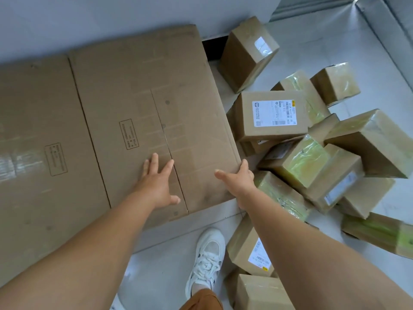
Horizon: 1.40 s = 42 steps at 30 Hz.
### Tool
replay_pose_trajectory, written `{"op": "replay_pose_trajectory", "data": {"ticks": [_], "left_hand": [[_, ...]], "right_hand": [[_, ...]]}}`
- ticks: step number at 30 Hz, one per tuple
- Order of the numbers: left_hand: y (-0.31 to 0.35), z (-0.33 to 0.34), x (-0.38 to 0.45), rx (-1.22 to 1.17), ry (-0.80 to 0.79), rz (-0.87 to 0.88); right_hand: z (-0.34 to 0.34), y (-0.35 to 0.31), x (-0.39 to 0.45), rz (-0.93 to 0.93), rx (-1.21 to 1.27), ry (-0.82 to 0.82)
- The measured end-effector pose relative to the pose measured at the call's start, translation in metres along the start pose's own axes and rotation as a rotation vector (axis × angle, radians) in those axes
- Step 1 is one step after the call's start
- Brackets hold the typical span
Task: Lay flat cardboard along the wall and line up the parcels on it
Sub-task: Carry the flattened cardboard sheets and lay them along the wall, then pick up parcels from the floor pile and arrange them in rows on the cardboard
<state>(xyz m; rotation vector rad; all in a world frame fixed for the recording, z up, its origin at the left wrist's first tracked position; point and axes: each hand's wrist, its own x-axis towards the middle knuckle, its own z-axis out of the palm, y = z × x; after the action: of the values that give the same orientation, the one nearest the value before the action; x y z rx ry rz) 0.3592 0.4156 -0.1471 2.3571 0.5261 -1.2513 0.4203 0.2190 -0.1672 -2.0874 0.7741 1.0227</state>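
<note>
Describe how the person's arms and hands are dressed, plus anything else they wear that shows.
Both forearms are bare, with no sleeves in view. The left hand and right hand wear no gloves, rings or watch. Lower down, a white lace-up sneaker and a rust-brown trouser leg show.

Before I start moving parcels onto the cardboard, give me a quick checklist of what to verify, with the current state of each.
1. Cardboard sheet flat on the floor: ok, no lifted corner visible.
2. Far edge against the wall: ok where visible; the left end runs out of frame, cannot tell.
3. Cardboard surface free for parcels: ok, only the left hand rests on it.
4. Right hand free to pick: not ok, it grips the sheet's right edge.
5. Parcels lined up: not ok, all lie heaped on the floor to the right.
6. Footing: ok, the white shoe stands on bare floor beside the parcels.
</note>
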Motion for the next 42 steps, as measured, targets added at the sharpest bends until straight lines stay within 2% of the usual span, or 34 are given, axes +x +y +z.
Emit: {"op": "replay_pose_trajectory", "data": {"ticks": [4, 11, 22, 29, 36, 39, 42], "left_hand": [[0.015, -0.006, -0.013, -0.069, 0.078, 0.040], [0.048, -0.002, -0.049, -0.131, 0.142, 0.193], [0.078, 0.038, -0.136, -0.035, 0.097, 0.425], [0.113, 0.117, -0.153, 0.075, 0.002, 0.500], [0.152, 0.236, -0.157, 0.095, -0.171, 0.559], [0.161, 0.272, -0.148, 0.196, -0.227, 0.551], [0.167, 0.291, -0.138, 0.262, -0.285, 0.536]], "right_hand": [[-0.009, 0.000, -0.019, -0.079, 0.135, 0.067], [-0.018, 0.024, -0.082, -0.063, 0.308, 0.101], [-0.022, 0.128, -0.175, 0.100, 0.576, 0.243], [-0.034, 0.221, -0.184, 0.260, 0.617, 0.355], [-0.036, 0.340, -0.168, 0.519, 0.649, 0.504], [-0.024, 0.369, -0.157, 0.645, 0.827, 0.458], [-0.009, 0.381, -0.141, 0.600, 1.131, 0.387]]}}
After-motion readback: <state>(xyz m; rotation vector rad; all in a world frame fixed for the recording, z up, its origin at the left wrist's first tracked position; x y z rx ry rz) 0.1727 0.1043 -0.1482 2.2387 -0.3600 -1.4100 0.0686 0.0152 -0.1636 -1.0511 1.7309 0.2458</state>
